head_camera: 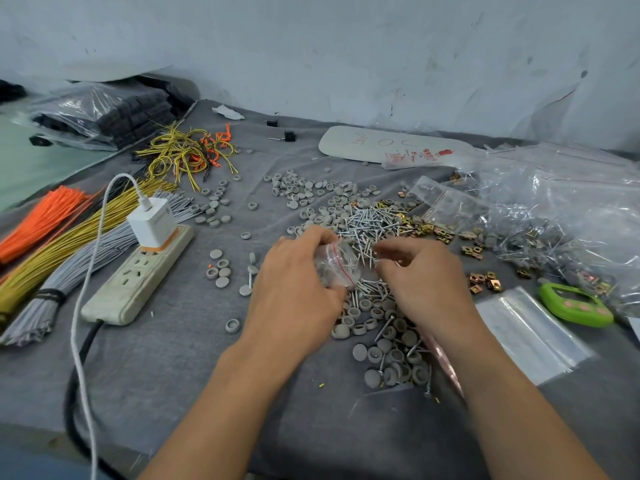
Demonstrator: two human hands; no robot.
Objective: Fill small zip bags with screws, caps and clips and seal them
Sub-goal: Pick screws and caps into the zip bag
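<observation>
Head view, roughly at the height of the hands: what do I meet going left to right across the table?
Orange ties → power strip → left hand → bag that it grips → right hand → green timer.

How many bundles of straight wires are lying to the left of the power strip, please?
3: orange bundle farthest left, yellow bundle beside it, grey bundle nearest the power strip. More may lie hidden under them.
</observation>
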